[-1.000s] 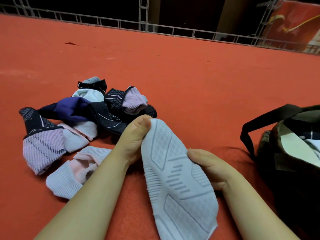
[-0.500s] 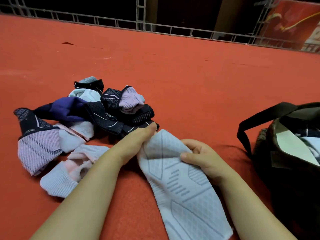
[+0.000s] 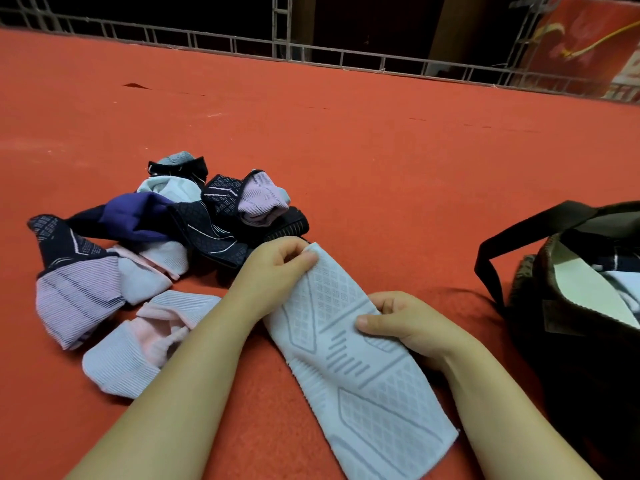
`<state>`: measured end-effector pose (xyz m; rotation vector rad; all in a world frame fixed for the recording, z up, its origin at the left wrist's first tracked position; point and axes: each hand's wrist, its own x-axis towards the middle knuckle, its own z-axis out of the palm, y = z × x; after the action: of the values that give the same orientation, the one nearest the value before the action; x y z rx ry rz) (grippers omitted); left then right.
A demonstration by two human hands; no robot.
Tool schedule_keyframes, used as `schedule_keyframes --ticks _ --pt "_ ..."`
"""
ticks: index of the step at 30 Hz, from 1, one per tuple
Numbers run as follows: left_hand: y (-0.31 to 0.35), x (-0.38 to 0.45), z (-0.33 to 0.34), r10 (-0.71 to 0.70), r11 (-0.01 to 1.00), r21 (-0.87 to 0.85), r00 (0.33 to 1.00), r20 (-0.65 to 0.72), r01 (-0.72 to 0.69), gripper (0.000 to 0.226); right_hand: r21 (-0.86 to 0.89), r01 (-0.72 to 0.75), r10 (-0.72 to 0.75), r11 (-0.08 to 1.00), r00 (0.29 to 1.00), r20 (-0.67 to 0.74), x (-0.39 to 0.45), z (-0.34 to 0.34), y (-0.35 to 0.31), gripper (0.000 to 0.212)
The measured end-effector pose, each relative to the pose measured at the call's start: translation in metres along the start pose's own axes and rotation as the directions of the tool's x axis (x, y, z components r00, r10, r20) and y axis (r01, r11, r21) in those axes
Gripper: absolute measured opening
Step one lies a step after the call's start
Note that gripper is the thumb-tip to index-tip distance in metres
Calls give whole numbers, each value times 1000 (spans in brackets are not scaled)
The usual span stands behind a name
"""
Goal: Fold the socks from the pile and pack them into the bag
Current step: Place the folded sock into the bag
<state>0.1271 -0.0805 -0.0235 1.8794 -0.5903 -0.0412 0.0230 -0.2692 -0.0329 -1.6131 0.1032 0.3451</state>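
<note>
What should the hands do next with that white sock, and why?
Probably fold it in half. The left hand pinches the far end of the white sock and the right hand grips its edge at the middle, while the sock lies flat and unfolded on the red carpet. The bag sits open at the right.

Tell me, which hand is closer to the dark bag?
Right. The right hand pinches the white sock's edge on the side facing the dark bag; the left hand holds the sock's far end, beside the sock pile.
</note>
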Motion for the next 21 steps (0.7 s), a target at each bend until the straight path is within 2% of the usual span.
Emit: schedule_keyframes --ticks 2,3,6,8,10,11,13,15,18,19,21 --pt "-2 0 5 50 996 83 995 -83 -43 8 43 19 -18 999 999 -37 1 1 2 35" --pt "-4 0 8 40 998 55 991 -125 -34 16 81 51 -45 995 996 -72 2 2 3 34" --pt "-3 2 13 -77 993 -104 969 -236 54 31 164 166 -132 972 971 -199 8 2 6 38" --pt "-1 1 15 -100 995 -41 961 -257 93 33 219 255 -185 942 937 -297 11 3 5 37" --pt "1 -1 18 -149 989 -30 969 -194 146 39 308 363 -238 879 895 -377 10 4 2 38" --pt "2 -3 19 -210 975 -91 972 -104 200 45 350 414 -253 840 871 -422 10 4 0 41" --pt "8 -6 23 -296 893 -298 939 176 337 58 373 479 -247 794 816 -523 9 3 -4 38" --pt "12 -10 27 -229 843 -412 925 304 345 62 264 457 -216 850 757 -617 10 4 -5 29" --pt "10 -11 30 -84 836 -512 968 236 197 74 95 356 -191 930 685 -703 12 4 -5 33" --pt "8 -10 28 -71 830 -530 975 210 174 75 103 367 -195 925 688 -699 10 3 -6 38" --pt "6 -7 24 -75 826 -537 977 199 173 77 149 422 -243 894 737 -631 6 -2 -9 37"
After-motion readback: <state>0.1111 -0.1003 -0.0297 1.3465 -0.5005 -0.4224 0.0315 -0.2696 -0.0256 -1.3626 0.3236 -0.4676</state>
